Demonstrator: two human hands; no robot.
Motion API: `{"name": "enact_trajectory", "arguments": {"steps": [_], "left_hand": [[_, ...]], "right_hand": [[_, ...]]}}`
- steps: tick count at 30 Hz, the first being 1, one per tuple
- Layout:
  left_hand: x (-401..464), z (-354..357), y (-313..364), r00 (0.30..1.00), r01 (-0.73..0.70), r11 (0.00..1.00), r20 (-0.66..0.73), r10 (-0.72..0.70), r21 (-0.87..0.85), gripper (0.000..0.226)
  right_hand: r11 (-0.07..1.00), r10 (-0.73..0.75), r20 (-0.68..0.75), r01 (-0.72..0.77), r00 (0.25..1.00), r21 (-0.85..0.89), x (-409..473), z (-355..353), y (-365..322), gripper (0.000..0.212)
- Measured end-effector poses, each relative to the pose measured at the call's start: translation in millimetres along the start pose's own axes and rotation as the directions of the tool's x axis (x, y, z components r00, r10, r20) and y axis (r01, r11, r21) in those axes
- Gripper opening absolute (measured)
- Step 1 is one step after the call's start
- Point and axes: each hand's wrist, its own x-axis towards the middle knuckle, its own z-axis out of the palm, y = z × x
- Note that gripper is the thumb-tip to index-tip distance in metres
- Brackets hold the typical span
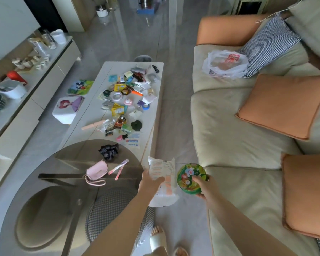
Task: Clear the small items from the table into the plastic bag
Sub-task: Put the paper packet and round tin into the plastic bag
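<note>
Head view looks down past two bare forearms to a gap of grey floor between a table and a sofa. The left hand (151, 182) is clamped on a white packet (163, 180) printed with orange and grey text, thumb across its front and fingers behind it, the packet held upright off the table's right edge. The right hand (204, 187) is clamped on a round green tin (190, 179) with a cartoon picture on its lid, thumb on the lid and fingers curled under its lower rim; the tin sits just beside the packet, tilted toward the camera.

The plastic bag (225, 64), clear with red print, lies slumped on the far seat of the beige sofa (229, 126), against a checked cushion (270, 43), well apart from both hands. Orange cushions (283, 106) rest along the sofa back.

The long white table (153, 115) carries a dense scatter of small items (127, 97): yellow sachets, rolls of tape, a dark green scrunchie (136, 125), a pink stick-shaped thing, cards and wrappers too small to name. Its near end is overlapped by a round tinted glass table (44, 172), on which lie a black scrunchie (109, 151), a pink pouch (97, 171) with a wrist strap and two slim pink-and-white sticks (119, 168). Low stools show through the glass. One foot in a white slipper (158, 239) stands on the floor below the arms
</note>
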Motion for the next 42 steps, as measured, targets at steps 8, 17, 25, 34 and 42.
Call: {"name": "enact_trajectory", "arguments": {"steps": [8, 17, 25, 34, 42], "left_hand": [[50, 0, 71, 0.996, -0.076, 0.995, 0.058, 0.072, 0.062, 0.059], [109, 17, 149, 0.994, -0.091, 0.992, 0.07, 0.085, 0.086, 0.064], [160, 45, 230, 0.997, -0.082, 0.997, -0.006, 0.082, 0.011, 0.059], [213, 44, 292, 0.997, -0.067, 0.996, 0.024, 0.069, -0.065, 0.057], [289, 21, 338, 0.991, 0.021, 0.999, 0.131, -0.024, 0.028, 0.046]], "right_hand": [[0.993, 0.03, -0.028, -0.027, 0.999, 0.113, 50, 6, -44, 0.041], [0.99, -0.015, -0.01, 0.017, 1.0, 0.139, 115, 11, -126, 0.038], [0.992, -0.058, 0.06, 0.05, 0.997, 0.118, 184, 3, -210, 0.043], [0.987, -0.083, 0.072, 0.072, 0.994, 0.144, 226, 7, -284, 0.025], [0.991, -0.022, 0.011, 0.02, 1.0, 0.136, 277, 46, -340, 0.036]]}}
